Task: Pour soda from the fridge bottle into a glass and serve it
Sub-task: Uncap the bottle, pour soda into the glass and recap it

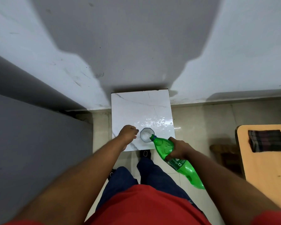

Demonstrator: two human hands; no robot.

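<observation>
A clear glass (pixel 147 134) stands near the front edge of a small white marble-top table (pixel 141 108), with foamy liquid inside. My right hand (pixel 178 147) grips a green plastic soda bottle (pixel 177 161) around its upper body. The bottle is tilted, its open blue-ringed mouth resting at the glass's right rim. My left hand (pixel 128 134) is closed into a fist just left of the glass, apart from it; whether it holds the cap is hidden.
A grey fridge or cabinet side (pixel 31 135) fills the left. A white wall (pixel 136 46) stands behind the table. A wooden table (pixel 264 159) with a dark checked cloth (pixel 269 140) is at the right, a dark stool (pixel 224 155) beside it. Wet patches glisten on the marble top.
</observation>
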